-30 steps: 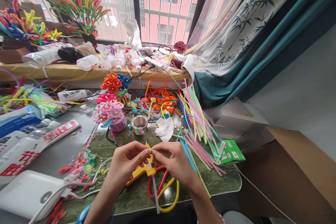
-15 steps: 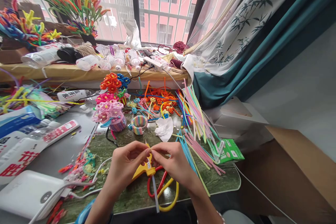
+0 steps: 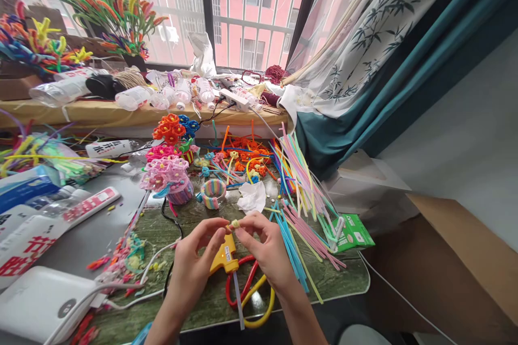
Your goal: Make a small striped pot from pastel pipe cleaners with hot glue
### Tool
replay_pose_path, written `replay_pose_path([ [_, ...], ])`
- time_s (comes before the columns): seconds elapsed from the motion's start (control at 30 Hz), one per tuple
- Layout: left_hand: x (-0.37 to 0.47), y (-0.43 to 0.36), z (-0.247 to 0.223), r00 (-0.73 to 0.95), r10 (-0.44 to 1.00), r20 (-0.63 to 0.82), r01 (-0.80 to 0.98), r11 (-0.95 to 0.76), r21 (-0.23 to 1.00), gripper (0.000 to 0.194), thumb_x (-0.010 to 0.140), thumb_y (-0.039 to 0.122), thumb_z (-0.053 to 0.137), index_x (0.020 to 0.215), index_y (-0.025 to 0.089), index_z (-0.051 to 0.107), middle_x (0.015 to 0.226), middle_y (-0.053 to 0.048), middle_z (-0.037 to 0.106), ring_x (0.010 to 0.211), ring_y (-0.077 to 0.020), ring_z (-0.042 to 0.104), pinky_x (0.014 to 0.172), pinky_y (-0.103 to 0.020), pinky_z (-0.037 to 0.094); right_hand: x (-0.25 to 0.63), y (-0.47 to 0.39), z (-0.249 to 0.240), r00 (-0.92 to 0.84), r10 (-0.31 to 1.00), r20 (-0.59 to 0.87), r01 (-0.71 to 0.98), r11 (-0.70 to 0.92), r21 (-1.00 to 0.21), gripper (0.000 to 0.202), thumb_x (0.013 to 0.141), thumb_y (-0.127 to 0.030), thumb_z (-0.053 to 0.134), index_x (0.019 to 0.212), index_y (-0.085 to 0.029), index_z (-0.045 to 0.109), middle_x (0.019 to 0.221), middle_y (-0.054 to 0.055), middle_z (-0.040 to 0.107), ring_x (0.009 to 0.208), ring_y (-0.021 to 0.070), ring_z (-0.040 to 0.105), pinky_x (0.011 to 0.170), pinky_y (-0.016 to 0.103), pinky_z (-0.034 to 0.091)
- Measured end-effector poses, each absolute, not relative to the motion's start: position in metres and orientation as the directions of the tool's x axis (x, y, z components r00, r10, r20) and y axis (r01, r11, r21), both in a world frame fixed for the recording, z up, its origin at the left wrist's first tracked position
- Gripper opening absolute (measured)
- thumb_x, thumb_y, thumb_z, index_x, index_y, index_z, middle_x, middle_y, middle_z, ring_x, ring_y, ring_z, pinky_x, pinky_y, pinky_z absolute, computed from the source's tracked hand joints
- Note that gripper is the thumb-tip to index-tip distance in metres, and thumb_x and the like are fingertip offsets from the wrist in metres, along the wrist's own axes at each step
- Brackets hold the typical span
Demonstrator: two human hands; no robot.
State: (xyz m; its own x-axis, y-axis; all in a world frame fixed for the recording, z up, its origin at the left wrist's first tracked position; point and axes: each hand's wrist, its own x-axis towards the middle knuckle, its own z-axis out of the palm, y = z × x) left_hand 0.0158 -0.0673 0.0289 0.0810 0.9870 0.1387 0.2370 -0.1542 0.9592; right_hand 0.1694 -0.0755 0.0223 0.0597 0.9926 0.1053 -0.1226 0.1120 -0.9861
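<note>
A: What do you have hold of?
B: Your right hand (image 3: 263, 245) is pinched closed on a small pale-yellow piece (image 3: 234, 223). Your left hand (image 3: 193, 253) curls just left of it, thumb and forefinger slightly parted; whether they grip anything, I can't tell.

A: How does the piece lie from you?
B: Right of your left fingertips, with your right hand the nearer. It's too small to show a long axis.

A: And beyond that?
B: Beneath your hands lies the yellow glue gun (image 3: 225, 254), its glue stick (image 3: 238, 302) reaching near, past a red loop (image 3: 227, 292). Your left hand hides part of its handle.
</note>
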Motion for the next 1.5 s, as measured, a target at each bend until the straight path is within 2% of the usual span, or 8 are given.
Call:
replay_pose_path([
  [0.17,0.024,-0.086,0.024,0.156,0.987,0.031,0.092,-0.046,0.995,0.036,0.082,0.043,0.065,0.109,0.019,0.062,0.089,-0.005,0.073,0.077,-0.0189,0.070,0.067,-0.026,0.057,0.162,-0.078,0.022,0.051,0.996,-0.076,-0.408,-0.048,-0.912,0.023,0.072,-0.037,0.078,0.080,-0.016,0.073,0.067,0.001,0.069,0.059,0.0116,0.060,0.057,0.022,0.050],
  [0.37,0.027,-0.092,0.022,-0.012,0.999,-0.050,-0.065,0.050,0.997,0.031,0.079,0.041,0.071,0.099,0.018,0.065,0.071,-0.001,0.068,0.068,-0.0161,0.065,0.061,-0.023,0.053,0.164,-0.082,0.021,0.001,0.993,-0.118,-0.468,-0.104,-0.878,0.031,0.069,-0.041,0.082,0.080,-0.015,0.070,0.062,0.002,0.070,0.053,0.0125,0.064,0.053,0.023,0.053],
  [0.57,0.024,-0.083,0.021,-0.015,0.998,-0.068,-0.182,0.064,0.981,0.029,0.079,0.042,0.071,0.093,0.017,0.067,0.067,0.000,0.067,0.060,-0.0110,0.057,0.054,-0.018,0.046,0.177,-0.090,0.017,0.041,0.999,-0.035,-0.327,-0.019,-0.945,0.031,0.071,-0.041,0.081,0.089,-0.018,0.072,0.080,0.005,0.077,0.071,0.0215,0.074,0.066,0.032,0.062],
  [0.73,0.021,-0.081,0.022,0.003,0.998,-0.060,-0.134,0.060,0.989,0.025,0.080,0.039,0.071,0.091,0.017,0.068,0.067,0.000,0.067,0.062,-0.0109,0.058,0.054,-0.017,0.045,0.187,-0.092,0.015,0.087,0.987,0.132,-0.052,0.137,-0.989,0.019,0.077,-0.034,0.078,0.090,-0.021,0.074,0.082,0.004,0.076,0.076,0.0203,0.074,0.071,0.028,0.061],
  [0.93,0.019,-0.081,0.020,0.024,0.998,-0.050,-0.104,0.053,0.993,0.024,0.081,0.039,0.070,0.091,0.017,0.068,0.068,0.000,0.068,0.063,-0.0119,0.060,0.054,-0.018,0.046,0.190,-0.092,0.013,0.086,0.955,0.283,0.225,0.258,-0.939,0.013,0.087,-0.030,0.067,0.093,-0.021,0.073,0.086,0.004,0.075,0.077,0.0183,0.071,0.069,0.025,0.058],
  [1.3,0.022,-0.079,0.016,0.023,0.998,-0.057,-0.065,0.058,0.996,0.027,0.079,0.041,0.070,0.090,0.017,0.067,0.067,-0.001,0.068,0.063,-0.0140,0.062,0.054,-0.021,0.048,0.193,-0.092,0.006,-0.010,0.928,0.374,0.338,0.355,-0.872,0.011,0.091,-0.025,0.061,0.093,-0.020,0.071,0.084,0.004,0.072,0.075,0.0171,0.068,0.068,0.026,0.054],
  [1.4,0.017,-0.076,0.014,0.033,0.999,-0.034,0.017,0.033,0.999,0.032,0.084,0.044,0.063,0.101,0.018,0.065,0.073,-0.002,0.069,0.065,-0.0151,0.063,0.059,-0.024,0.051,0.193,-0.092,0.003,-0.012,0.912,0.410,0.367,0.385,-0.847,0.012,0.092,-0.024,0.059,0.093,-0.020,0.070,0.084,0.005,0.072,0.076,0.0174,0.068,0.070,0.027,0.054],
  [1.5,0.003,-0.074,0.006,0.024,0.998,0.062,0.321,-0.067,0.945,0.042,0.085,0.047,0.059,0.117,0.020,0.059,0.091,-0.005,0.071,0.079,-0.0206,0.067,0.071,-0.032,0.054,0.195,-0.089,-0.003,0.028,0.888,0.460,0.409,0.409,-0.815,0.013,0.093,-0.023,0.057,0.094,-0.019,0.069,0.084,0.006,0.072,0.076,0.0179,0.068,0.071,0.027,0.054],
])
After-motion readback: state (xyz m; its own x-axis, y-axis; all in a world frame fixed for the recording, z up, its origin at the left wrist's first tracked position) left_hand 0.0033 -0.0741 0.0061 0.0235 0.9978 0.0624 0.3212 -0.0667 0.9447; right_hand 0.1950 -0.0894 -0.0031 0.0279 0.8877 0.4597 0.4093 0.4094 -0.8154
